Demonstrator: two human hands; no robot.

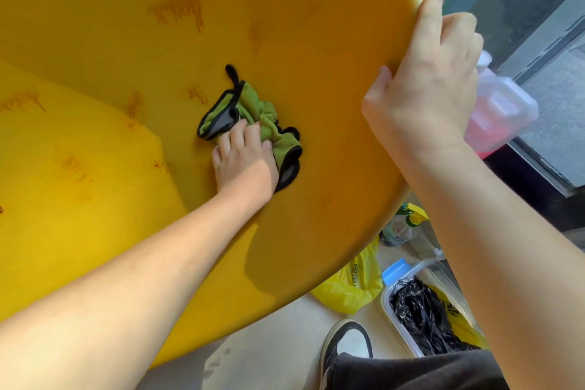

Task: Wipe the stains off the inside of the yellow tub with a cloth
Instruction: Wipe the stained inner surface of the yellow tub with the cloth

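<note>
Low at the frame's right edge, a black-and-white shoe (346,347) stands beside a bin (411,323) of black bags. Farther off, the right hand (424,95) clamps the yellow tub's (285,9) rim, while the left hand (243,158) presses a bunched green cloth (262,123) against the inner wall, near orange stains (179,11).
</note>
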